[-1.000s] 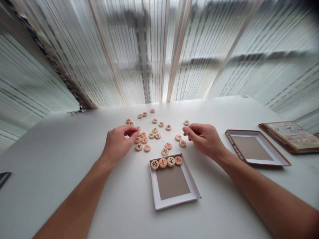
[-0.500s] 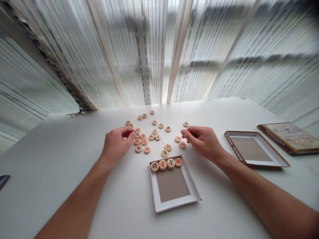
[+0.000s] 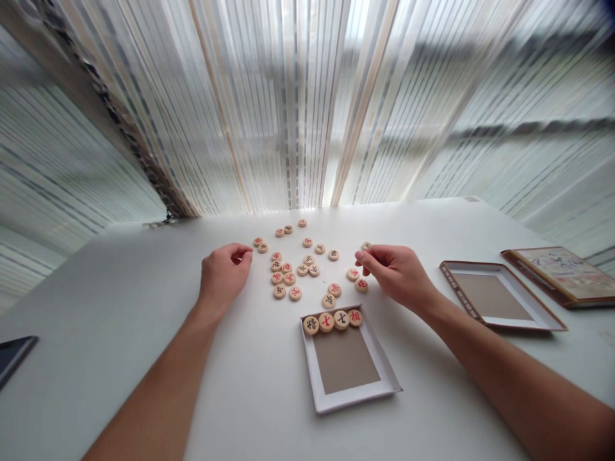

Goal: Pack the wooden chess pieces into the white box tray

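Round wooden Chinese chess pieces [image 3: 289, 278] with red or black characters lie scattered on a white table. To the left of them is my left hand [image 3: 225, 272], its thumb and fingers pinched together with no piece showing in them. My right hand [image 3: 396, 272] hovers at the right end of the pieces, fingers curled and nothing visible between the tips. It is close to a red-marked piece [image 3: 353, 274] and partly covers a black-marked one [image 3: 366, 245]. Below the scatter sits a shallow white box tray [image 3: 353, 403]; a row of pieces [image 3: 326, 321] lines its far edge.
At the right lie another shallow box half [image 3: 523, 323] with a brown rim and a box or booklet with a picture cover [image 3: 571, 272]. A dark flat device [image 3: 14, 355] shows at the left edge. Striped string curtains [image 3: 288, 115] hang behind the table.
The whole view has shifted a little, so the table things appear further right. My left hand has drawn back leftward from the pieces. My right hand has come nearer those at the right.
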The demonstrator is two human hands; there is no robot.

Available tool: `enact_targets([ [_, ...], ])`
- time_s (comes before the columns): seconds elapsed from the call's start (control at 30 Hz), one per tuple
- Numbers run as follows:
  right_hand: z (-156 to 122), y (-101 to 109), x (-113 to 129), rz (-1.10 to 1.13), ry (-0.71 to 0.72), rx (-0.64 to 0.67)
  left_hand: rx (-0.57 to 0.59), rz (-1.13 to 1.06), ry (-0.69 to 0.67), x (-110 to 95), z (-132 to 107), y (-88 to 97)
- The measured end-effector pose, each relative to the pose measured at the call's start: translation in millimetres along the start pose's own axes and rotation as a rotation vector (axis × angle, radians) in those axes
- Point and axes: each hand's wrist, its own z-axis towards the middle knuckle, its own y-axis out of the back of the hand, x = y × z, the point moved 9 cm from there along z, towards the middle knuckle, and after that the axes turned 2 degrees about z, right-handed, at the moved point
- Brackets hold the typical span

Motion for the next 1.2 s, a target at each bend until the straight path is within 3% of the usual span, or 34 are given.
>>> enact_targets([
  [0.13,2.3,5.0,-5.0,0.016,-0.024,-0.014,0.023,0.032,-0.028,5.2,2.1,-7.3],
  [0.3,2.3,2.5,-6.2,0.017,-0.025,-0.016,0.096,0.105,-0.139,-6.5,2.3,-29.3],
  [0.47,-2.9,-0.4,-4.2,0.006,-0.015,0.006,0.15,0.205,-0.134,-14.4,-0.9,-43.3],
  [0.63,-6.8,4.7,-7.1,-0.013,-0.014,-0.002,0.133,0.21,-0.119,-13.3,0.2,-34.6],
  [0.87,-7.7,2.4,-7.1,-0.03,0.015,-0.001,0.022,0.067,-0.096,-6.8,2.7,-13.3],
  [1.03,-10.6,-1.8,-1.2,-0.015,0.036,0.02,-0.025,-0.192,-0.146,-35.3,-17.2,-7.0],
  [1.13,-14.6,-8.0,3.7,-0.002,0.039,0.061,0.092,-0.377,-0.188,-67.2,-41.2,-17.4],
  [1.2,-18.4,-13.6,7.8,0.024,0.033,0.105,0.251,-0.62,-0.154,-86.4,-58.4,-28.6],
])
